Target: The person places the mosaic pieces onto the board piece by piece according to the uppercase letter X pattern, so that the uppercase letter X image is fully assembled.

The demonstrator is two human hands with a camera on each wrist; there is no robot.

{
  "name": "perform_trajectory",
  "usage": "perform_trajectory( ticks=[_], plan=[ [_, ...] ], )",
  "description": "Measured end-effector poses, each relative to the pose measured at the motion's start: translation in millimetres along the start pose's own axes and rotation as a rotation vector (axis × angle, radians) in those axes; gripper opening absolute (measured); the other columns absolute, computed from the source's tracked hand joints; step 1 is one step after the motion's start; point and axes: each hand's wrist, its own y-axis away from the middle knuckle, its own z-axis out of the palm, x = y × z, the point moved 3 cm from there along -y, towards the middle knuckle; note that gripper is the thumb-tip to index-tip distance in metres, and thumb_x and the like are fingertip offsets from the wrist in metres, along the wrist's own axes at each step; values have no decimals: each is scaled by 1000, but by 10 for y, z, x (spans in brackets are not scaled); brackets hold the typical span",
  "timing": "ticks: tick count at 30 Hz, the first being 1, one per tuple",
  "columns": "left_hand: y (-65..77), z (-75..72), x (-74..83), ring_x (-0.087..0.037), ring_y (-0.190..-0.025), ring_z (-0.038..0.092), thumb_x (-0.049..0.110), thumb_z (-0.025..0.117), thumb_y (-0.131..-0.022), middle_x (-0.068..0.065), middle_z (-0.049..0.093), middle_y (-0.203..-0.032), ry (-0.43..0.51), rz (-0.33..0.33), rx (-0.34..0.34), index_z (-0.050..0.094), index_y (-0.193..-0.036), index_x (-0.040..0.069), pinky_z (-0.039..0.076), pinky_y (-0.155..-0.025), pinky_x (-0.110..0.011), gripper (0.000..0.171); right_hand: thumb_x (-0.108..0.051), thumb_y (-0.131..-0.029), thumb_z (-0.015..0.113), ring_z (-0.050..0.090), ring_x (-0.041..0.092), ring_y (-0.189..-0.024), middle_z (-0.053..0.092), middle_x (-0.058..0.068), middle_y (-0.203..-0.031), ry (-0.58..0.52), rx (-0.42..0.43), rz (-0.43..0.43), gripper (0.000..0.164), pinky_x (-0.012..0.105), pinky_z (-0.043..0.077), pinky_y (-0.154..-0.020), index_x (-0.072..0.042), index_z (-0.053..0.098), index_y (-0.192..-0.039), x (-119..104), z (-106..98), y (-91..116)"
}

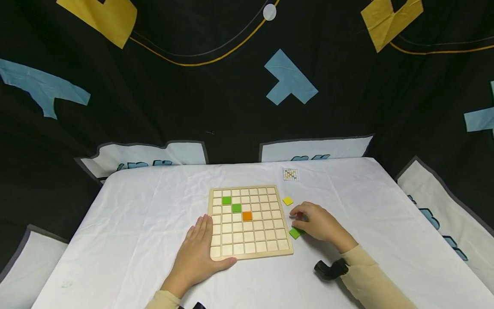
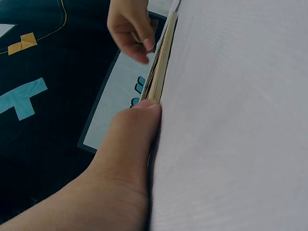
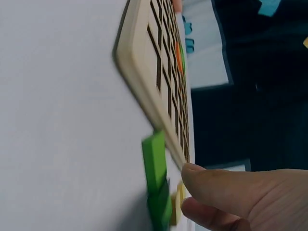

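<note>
Three tiles (image 1: 236, 208) sit in the wooden grid board (image 1: 266, 255); green pieces (image 1: 295, 233) and a yellow tile (image 1: 287, 201) lie beside it, unplaced. Left hand (image 1: 197, 255), fingers straight, touches its edge; right hand's (image 1: 318, 221) grip is unclear.

I am in a small curtained place, which looks like a recording booth; whether it stands in a home, an office or a lab, I cannot tell. Black cloth (image 1: 224, 111) with soft folds hangs beyond the far edge of my table (image 1: 135, 223) and along its left and right sides. On it are blue angular shapes (image 1: 293, 79), yellow shapes (image 1: 391, 23), a thin yellow curve (image 1: 185, 65) and white panels (image 1: 275, 151) with blue letter-like marks (image 1: 429, 219). A wrinkled white cloth (image 1: 347, 197) covers the table.
</note>
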Motion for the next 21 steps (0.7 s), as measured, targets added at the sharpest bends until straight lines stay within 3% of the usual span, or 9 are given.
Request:
perform_trajectory(
  ticks=[7, 12, 21],
  plan=[
    [-3, -2, -8, -35, -154, 17, 90, 56, -68, -20, 17, -165, -1, -1, -1, 18, -155, -6, 22, -123, -54, 135, -22, -84, 79, 56, 12, -87, 64, -7, -92, -12, -32, 64, 22, 33, 48, -80, -15, 74, -105, 144, -53, 122],
    [1, 2, -7, -35, -154, 18, 89, 57, -68, -20, 18, -164, 3, -2, 9, 19, -155, -6, 21, -123, -54, 135, -23, -83, 80, 57, 12, -90, 65, -6, -95, -39, -33, 60, 27, 35, 49, -83, -13, 73, -108, 163, -45, 167],
    [4, -2, 5, -35, -154, 18, 88, 58, -68, -20, 19, -164, 4, 0, 12, 19, -155, -6, 22, -123, -54, 134, -14, -85, 77, 54, 12, -84, 63, -5, -91, -71, -37, 14, 18, 32, 47, -78, -16, 69, -101, 189, -26, 149]
  ],
)
